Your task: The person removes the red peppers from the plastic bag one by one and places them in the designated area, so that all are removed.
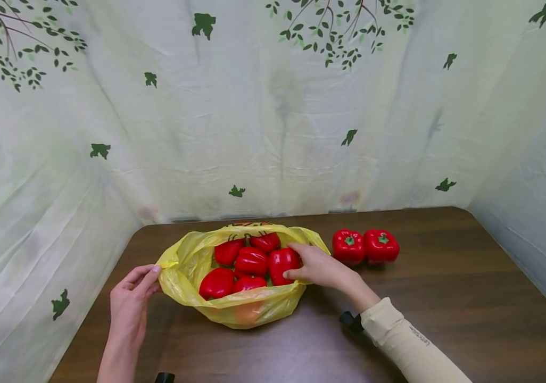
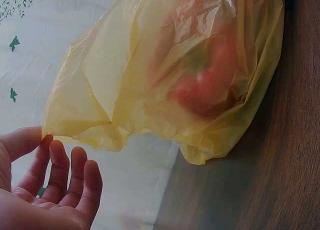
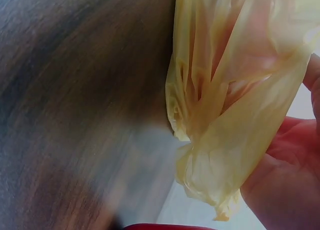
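Note:
A yellow plastic bag [image 1: 225, 314] stands with its mouth spread, several red bell peppers [image 1: 251, 261] inside. My left hand [image 1: 129, 306] pinches the bag's left rim between thumb and forefinger. In the left wrist view the other fingers of that hand [image 2: 60, 190] are loosely bent, below the bag film [image 2: 95, 85]. Reaching over the right rim, my right hand [image 1: 321, 266] grips a red bell pepper [image 1: 280, 266] at the right side of the bag's inside. The right wrist view has the bag [image 3: 225, 150] covering part of the hand [image 3: 287, 182].
Two red bell peppers [image 1: 348, 246] sit side by side on the brown wooden table [image 1: 445, 298], right of the bag. A pale leaf-printed curtain [image 1: 282, 133] hangs behind the table and along its sides. Dark straps [image 1: 351, 322] show near the wrists.

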The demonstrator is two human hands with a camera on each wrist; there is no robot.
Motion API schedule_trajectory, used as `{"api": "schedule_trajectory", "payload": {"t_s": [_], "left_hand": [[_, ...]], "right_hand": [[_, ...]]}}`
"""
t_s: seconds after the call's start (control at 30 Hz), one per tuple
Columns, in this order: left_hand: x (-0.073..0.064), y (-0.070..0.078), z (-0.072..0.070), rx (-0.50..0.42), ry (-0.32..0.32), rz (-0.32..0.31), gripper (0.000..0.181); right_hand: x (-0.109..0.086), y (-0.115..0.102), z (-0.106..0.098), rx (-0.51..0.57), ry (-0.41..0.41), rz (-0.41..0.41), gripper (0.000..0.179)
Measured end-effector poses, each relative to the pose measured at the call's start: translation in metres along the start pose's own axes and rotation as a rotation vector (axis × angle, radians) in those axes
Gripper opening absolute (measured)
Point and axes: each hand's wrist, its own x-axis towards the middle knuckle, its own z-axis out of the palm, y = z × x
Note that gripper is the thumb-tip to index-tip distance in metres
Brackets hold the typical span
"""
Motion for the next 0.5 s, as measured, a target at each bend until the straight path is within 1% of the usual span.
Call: {"api": "schedule_trajectory", "payload": {"t_s": [0.1, 0.23, 0.4, 0.5], "left_hand": [[0.0001, -0.0004, 0.0003, 0.002, 0.000, -0.001, 0.018], [0.0004, -0.0007, 0.0007, 0.003, 0.004, -0.003, 0.018], [0.0005, -0.0010, 0.0011, 0.005, 0.005, -0.002, 0.018], [0.0004, -0.0014, 0.0012, 0.004, 0.005, -0.002, 0.018]], "right_hand": [[0.0006, 0.0004, 0.0010, -0.008, -0.007, -0.015, 0.064], [0.0013, 0.0009, 0.0023, 0.007, 0.006, -0.052, 0.055], [0.0019, 0.0002, 0.0037, 0.023, 0.033, -0.087, 0.052], [0.0015, -0.0004, 0.0042, 0.020, 0.048, -0.090, 0.051]]}}
